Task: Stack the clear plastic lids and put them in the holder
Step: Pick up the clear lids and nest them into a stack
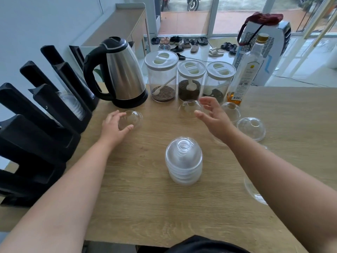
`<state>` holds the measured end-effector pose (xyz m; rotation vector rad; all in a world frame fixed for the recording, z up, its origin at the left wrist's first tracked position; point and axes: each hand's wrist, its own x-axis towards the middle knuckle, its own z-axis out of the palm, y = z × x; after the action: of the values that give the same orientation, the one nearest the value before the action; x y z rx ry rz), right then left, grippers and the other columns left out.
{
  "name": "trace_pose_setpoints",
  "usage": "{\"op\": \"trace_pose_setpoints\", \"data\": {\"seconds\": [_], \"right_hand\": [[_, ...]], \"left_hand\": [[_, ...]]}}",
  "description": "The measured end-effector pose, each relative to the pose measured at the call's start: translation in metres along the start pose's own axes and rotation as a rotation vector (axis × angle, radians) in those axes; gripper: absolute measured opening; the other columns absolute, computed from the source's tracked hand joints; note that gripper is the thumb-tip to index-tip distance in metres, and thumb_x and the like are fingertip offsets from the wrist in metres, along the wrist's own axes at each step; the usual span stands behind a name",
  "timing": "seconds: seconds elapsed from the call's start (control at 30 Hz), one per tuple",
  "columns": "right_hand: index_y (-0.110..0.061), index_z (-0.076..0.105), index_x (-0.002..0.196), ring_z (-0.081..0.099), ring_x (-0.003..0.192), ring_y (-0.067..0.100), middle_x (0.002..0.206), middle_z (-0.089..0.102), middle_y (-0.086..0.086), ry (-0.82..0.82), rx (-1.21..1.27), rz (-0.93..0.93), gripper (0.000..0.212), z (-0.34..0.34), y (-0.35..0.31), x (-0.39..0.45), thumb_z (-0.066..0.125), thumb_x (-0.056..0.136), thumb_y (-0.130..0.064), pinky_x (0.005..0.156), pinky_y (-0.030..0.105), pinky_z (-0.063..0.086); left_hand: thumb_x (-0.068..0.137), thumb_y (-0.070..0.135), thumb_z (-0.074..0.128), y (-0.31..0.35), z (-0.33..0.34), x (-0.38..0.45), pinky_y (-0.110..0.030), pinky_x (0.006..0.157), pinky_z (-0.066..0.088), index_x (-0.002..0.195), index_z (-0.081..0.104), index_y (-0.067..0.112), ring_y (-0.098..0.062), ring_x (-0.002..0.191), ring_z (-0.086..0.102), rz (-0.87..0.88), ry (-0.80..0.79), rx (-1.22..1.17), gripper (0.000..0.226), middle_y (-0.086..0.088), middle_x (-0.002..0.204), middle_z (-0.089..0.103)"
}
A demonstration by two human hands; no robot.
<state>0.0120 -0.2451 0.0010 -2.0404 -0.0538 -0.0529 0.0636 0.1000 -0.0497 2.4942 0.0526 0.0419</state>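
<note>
Stack of clear plastic dome lids (183,161): nested, domes up, upright at table centre. Single clear dome lids lie apart: one left (131,119), one far centre (189,109), two right (232,110) (251,130), one at right edge (254,190) partly hidden. Black slotted plastic holder (42,125) at far left, clear stacks in slots.

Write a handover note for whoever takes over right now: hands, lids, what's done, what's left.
Left hand: fingers around a loose dome lid on the table.
Right hand: open, reaching for another lid; not gripping yet.
Done: stack of lids started at table centre.
Left: several loose lids at right, e.g.; add them all, then load the stack into the black holder.
</note>
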Motion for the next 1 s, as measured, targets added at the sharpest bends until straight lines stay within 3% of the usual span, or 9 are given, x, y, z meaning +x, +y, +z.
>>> {"op": "trace_pose_setpoints", "data": {"seconds": [0.13,0.23,0.33,0.47,0.57,0.67,0.83,1.0], "right_hand": [[-0.036,0.04,0.147,0.032,0.141,0.026,0.155,0.026,0.005,-0.099,-0.294,0.199,0.057,0.003,0.016,0.05,0.06,0.094,-0.041,0.112,0.04,0.03],[-0.035,0.044,0.144,0.023,0.146,0.03,0.16,0.017,0.005,-0.145,-0.444,0.237,0.056,0.007,0.026,0.069,0.061,0.092,-0.045,0.117,0.045,0.025],[-0.028,0.052,0.137,0.026,0.144,0.03,0.157,0.022,0.008,-0.138,-0.536,0.232,0.055,0.011,0.029,0.076,0.068,0.087,-0.044,0.116,0.043,0.027],[-0.021,0.058,0.115,0.043,0.13,0.027,0.148,0.035,0.009,-0.109,-0.565,0.183,0.045,0.017,0.032,0.074,0.078,0.079,-0.04,0.105,0.035,0.037],[-0.018,0.059,0.105,0.049,0.119,0.023,0.138,0.045,0.005,-0.093,-0.547,0.147,0.04,0.016,0.029,0.068,0.08,0.077,-0.039,0.093,0.03,0.037],[-0.021,0.06,0.101,0.05,0.115,0.018,0.128,0.051,-0.001,-0.048,-0.487,0.099,0.041,0.009,0.021,0.059,0.082,0.073,-0.043,0.092,0.029,0.039],[-0.025,0.047,0.114,0.055,0.107,0.017,0.117,0.056,-0.002,0.096,-0.18,0.056,0.069,-0.006,-0.003,0.038,0.091,0.062,-0.039,0.088,0.032,0.048],[-0.038,0.037,0.117,0.059,0.105,0.018,0.119,0.061,0.001,0.189,0.039,-0.025,0.079,-0.022,-0.019,0.016,0.092,0.061,-0.035,0.09,0.039,0.053]], "left_hand": [[0.085,0.036,0.075,0.003,0.009,0.002,-0.047,0.117,0.028,0.136,0.055,0.024,-0.032,0.14,0.033,0.027,-0.019,0.026,0.057,-0.006,0.153,0.038],[0.082,0.034,0.077,0.003,0.017,0.001,-0.046,0.115,0.03,0.126,0.059,0.02,-0.03,0.137,0.038,0.035,0.02,0.001,0.05,-0.007,0.149,0.041],[0.078,0.034,0.081,0.006,0.019,-0.005,-0.043,0.112,0.035,0.11,0.059,0.018,-0.026,0.135,0.041,-0.004,0.028,-0.049,0.042,-0.005,0.147,0.041],[0.076,0.032,0.084,0.009,0.018,-0.016,-0.033,0.11,0.031,0.098,0.061,0.015,-0.024,0.136,0.041,-0.002,-0.01,-0.073,0.036,-0.006,0.148,0.044],[0.075,0.039,0.083,0.023,0.011,-0.025,-0.037,0.11,0.036,0.098,0.059,0.021,-0.022,0.132,0.045,0.031,-0.001,-0.119,0.038,-0.002,0.144,0.049],[0.07,0.047,0.083,0.052,-0.004,-0.037,-0.042,0.108,0.043,0.109,0.054,0.027,-0.016,0.129,0.049,0.062,-0.067,-0.318,0.053,0.004,0.143,0.05],[0.06,0.058,0.084,0.107,-0.027,-0.058,-0.031,0.106,0.045,0.127,0.048,0.036,-0.005,0.126,0.053,0.226,-0.27,-0.482,0.079,0.014,0.135,0.055],[0.065,0.044,0.087,0.144,-0.027,-0.085,-0.02,0.106,0.043,0.131,0.058,0.031,0.002,0.122,0.054,0.428,-0.388,-0.354,0.073,0.018,0.127,0.062]]}}
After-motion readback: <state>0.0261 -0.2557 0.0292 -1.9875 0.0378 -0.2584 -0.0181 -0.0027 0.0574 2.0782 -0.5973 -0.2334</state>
